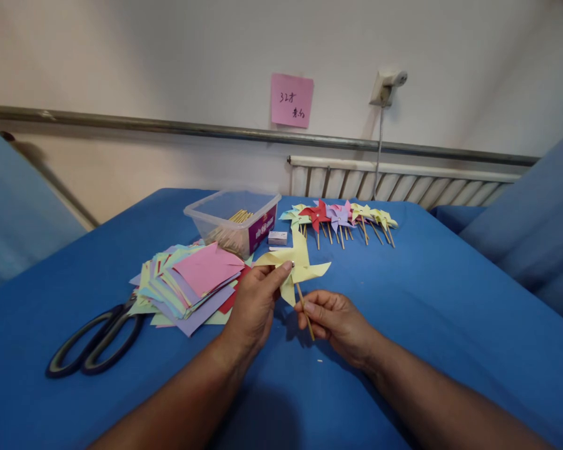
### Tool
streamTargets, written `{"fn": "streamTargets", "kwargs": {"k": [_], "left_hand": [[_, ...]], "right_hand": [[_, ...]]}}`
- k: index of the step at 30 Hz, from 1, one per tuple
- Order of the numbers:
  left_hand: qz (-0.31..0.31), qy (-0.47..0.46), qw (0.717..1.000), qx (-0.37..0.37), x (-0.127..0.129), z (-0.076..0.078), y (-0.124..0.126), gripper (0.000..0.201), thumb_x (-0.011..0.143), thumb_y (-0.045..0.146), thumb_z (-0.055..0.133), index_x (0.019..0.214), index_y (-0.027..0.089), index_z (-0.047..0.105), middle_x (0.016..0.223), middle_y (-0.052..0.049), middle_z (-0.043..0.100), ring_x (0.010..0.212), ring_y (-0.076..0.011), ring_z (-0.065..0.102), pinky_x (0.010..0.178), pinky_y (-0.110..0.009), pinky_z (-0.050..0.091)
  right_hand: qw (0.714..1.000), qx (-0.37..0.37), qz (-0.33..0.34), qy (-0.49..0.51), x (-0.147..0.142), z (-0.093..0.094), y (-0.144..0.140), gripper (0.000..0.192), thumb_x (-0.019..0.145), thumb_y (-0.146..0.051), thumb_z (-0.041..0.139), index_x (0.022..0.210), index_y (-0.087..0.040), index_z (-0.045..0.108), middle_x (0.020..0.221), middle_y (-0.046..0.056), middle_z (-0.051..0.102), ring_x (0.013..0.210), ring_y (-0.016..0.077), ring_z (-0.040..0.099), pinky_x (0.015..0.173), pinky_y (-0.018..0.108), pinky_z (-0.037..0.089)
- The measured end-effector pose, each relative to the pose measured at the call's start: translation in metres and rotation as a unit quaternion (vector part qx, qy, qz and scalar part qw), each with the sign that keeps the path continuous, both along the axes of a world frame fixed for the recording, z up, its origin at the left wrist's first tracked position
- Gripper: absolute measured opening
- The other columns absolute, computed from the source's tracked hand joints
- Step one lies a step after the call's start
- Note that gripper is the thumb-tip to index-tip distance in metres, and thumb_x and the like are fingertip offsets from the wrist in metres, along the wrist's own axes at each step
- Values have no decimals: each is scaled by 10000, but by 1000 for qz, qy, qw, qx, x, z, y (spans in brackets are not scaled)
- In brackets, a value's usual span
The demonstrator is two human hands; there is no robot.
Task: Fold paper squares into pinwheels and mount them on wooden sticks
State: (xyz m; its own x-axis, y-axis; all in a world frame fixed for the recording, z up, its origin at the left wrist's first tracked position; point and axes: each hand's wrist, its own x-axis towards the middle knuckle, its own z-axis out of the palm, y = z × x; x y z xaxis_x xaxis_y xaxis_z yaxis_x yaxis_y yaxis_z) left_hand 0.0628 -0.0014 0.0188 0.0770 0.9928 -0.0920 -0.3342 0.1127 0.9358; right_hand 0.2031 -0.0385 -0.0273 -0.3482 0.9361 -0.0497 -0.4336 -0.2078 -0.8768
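Observation:
A yellow paper pinwheel (303, 265) on a thin wooden stick is held up over the blue table between both hands. My left hand (258, 297) pinches its centre, the thumb resting by the small pin there. Lower down, the fingers of my right hand (335, 319) close round the stick. To the left lies a stack of coloured paper squares (211, 269), partly covering the blades of dark-handled scissors (98, 340). Behind the hands is a clear plastic box (209, 219) with wooden sticks inside, and beside it a small box (278, 238).
Several finished pinwheels (340, 215) lie in a row at the table's back right. A tiny white scrap (319, 360) is on the blue cloth (426, 325). Beyond the table are a radiator (394, 181), a metal rail (192, 129), and light blue curtains (539, 231) at both sides.

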Motion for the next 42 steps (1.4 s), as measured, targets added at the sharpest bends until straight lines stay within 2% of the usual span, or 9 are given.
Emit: {"fn": "streamTargets", "kwargs": {"k": [8, 14, 17, 22, 25, 28, 32, 37, 42], "left_hand": [[-14, 11, 1000, 18, 1, -2, -2, 242, 692, 324, 752, 832, 142, 675, 803, -40, 679, 700, -148, 602, 687, -272, 463], [-24, 6, 1000, 10, 1, -6, -2, 244, 700, 298, 750, 857, 133, 662, 846, -58, 707, 790, -183, 645, 783, -314, 470], [-46, 7, 999, -6, 3, -7, -4, 255, 684, 288, 759, 864, 138, 660, 863, -62, 713, 820, -200, 658, 771, -312, 476], [-70, 5, 997, -34, 6, -7, -10, 288, 659, 262, 767, 905, 147, 672, 911, -68, 721, 858, -216, 667, 762, -308, 484], [-73, -10, 996, -50, 6, -8, -10, 291, 666, 255, 753, 920, 137, 674, 894, -74, 721, 825, -215, 671, 738, -310, 489], [-60, -22, 996, -69, 6, -8, -9, 277, 662, 242, 749, 900, 129, 664, 834, -65, 713, 754, -200, 666, 712, -310, 491], [-67, -34, 994, -78, 7, -7, -9, 256, 660, 216, 741, 886, 127, 660, 816, -62, 706, 744, -192, 662, 709, -304, 492], [-72, -24, 994, -82, 8, -7, -10, 258, 655, 226, 742, 883, 123, 680, 777, -58, 699, 661, -172, 640, 648, -289, 478], [-79, -14, 993, -84, 8, -10, -10, 197, 658, 231, 729, 819, 131, 675, 643, -13, 632, 537, -131, 564, 558, -267, 430]], "right_hand": [[999, 13, -9, -38, -3, 2, -1, 279, 764, -419, 718, 829, -151, 679, 680, 17, 677, 447, 50, 441, 450, 196, 315], [987, 50, -143, -50, -5, 3, 1, 384, 643, -353, 815, 942, -208, 620, 767, -7, 658, 533, 80, 502, 479, 204, 394], [981, 64, -176, -53, -6, 6, 0, 411, 649, -315, 812, 977, -222, 584, 750, -22, 652, 516, 71, 479, 487, 203, 398], [970, 69, -214, -95, -5, 9, -2, 309, 695, -358, 772, 876, -195, 583, 728, -30, 615, 503, 65, 454, 473, 205, 384], [969, 80, -206, -111, -3, 8, -3, 278, 716, -355, 751, 870, -197, 581, 715, -31, 603, 511, 75, 468, 488, 216, 396], [968, 120, -191, -113, -2, 7, -4, 316, 693, -296, 773, 924, -219, 571, 817, -13, 634, 649, 114, 548, 599, 244, 446], [943, 155, -219, -196, -2, 2, -5, 266, 734, -277, 735, 944, -221, 581, 860, 4, 645, 726, 143, 572, 675, 276, 458], [929, 154, -232, -246, 1, -4, -3, 241, 761, -338, 710, 932, -211, 596, 801, 9, 654, 653, 139, 553, 603, 263, 438], [929, 139, -233, -252, 3, -1, -2, 199, 807, -381, 660, 853, -197, 598, 623, -33, 590, 534, 111, 505, 532, 244, 394]]}}
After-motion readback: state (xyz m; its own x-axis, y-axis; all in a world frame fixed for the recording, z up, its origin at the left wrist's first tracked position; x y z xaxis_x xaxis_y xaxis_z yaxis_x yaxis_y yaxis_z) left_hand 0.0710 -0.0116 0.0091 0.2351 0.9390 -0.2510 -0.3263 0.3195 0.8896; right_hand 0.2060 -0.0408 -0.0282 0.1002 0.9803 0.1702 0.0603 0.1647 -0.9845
